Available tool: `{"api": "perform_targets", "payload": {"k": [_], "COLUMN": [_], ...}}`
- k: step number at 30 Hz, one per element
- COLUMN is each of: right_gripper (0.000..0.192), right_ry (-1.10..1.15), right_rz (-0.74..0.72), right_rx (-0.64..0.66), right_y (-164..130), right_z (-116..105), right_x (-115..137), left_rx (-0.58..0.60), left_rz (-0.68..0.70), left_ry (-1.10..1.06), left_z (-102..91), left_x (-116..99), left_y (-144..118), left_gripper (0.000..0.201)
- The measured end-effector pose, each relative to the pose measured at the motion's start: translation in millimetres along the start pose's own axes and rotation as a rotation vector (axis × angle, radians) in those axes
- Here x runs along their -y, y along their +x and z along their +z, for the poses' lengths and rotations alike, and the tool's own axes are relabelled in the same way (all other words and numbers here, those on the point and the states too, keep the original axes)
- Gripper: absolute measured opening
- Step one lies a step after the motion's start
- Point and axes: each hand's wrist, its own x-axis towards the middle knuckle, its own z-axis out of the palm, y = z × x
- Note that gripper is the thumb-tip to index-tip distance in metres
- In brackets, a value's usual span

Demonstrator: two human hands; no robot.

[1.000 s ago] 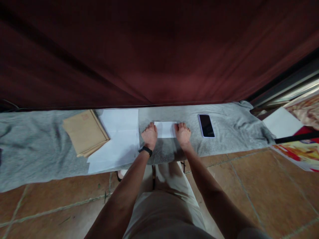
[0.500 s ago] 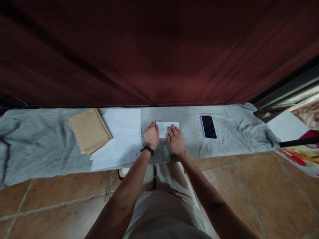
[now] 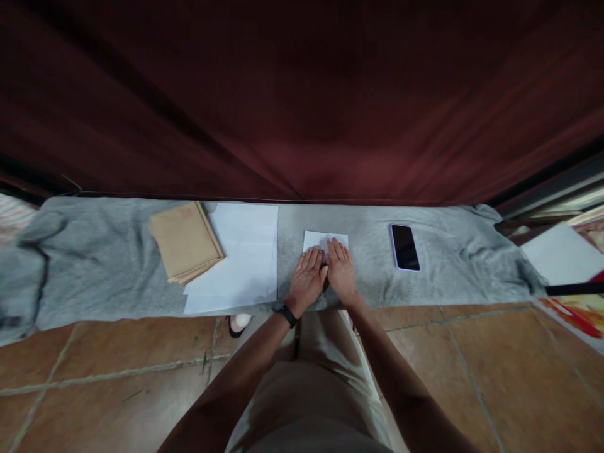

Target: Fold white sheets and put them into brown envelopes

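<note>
A small folded white paper (image 3: 313, 238) lies on the grey cloth in front of me. My left hand (image 3: 307, 277) rests flat on the near left part of it, fingers stretched out and a dark band on the wrist. Beside it, my right hand (image 3: 340, 270) lies flat on the paper's right part, fingers stretched forward. The two hands almost meet at the thumbs and cover the paper's near edge. To the left are large white sheets (image 3: 250, 251), and a stack of brown envelopes (image 3: 186, 242) partly overlaps them.
Grey cloth (image 3: 368, 251) covers the long narrow surface. A phone (image 3: 404, 247) with a dark screen lies to the right. Dark red fabric (image 3: 302, 126) hangs along the back edge. Another white sheet (image 3: 564, 255) is at the far right, above tiled floor (image 3: 495, 340).
My left hand has opened from a curled pose at the paper's left edge and now lies flat on it beside the right hand. The whole view has shifted slightly.
</note>
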Motion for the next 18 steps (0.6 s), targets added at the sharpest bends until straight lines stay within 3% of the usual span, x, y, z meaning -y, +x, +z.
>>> {"api": "perform_targets", "payload": {"k": [6,18], "right_gripper": [0.050,0.060], "right_ry": [0.003,-0.176], "right_rz": [-0.143,-0.034], "right_rx": [0.076,0.013], "right_y": [-7,-27], "right_z": [0,-8], "right_x": [-7,-38], "left_rx": [-0.015,-0.062], "left_rz": [0.031,-0.065], "left_ry": [0.027,0.082], "left_z": [1.6,3.4], "left_x": [2,4], "left_y": [-5,-25], "left_gripper": [0.063,0.077]}}
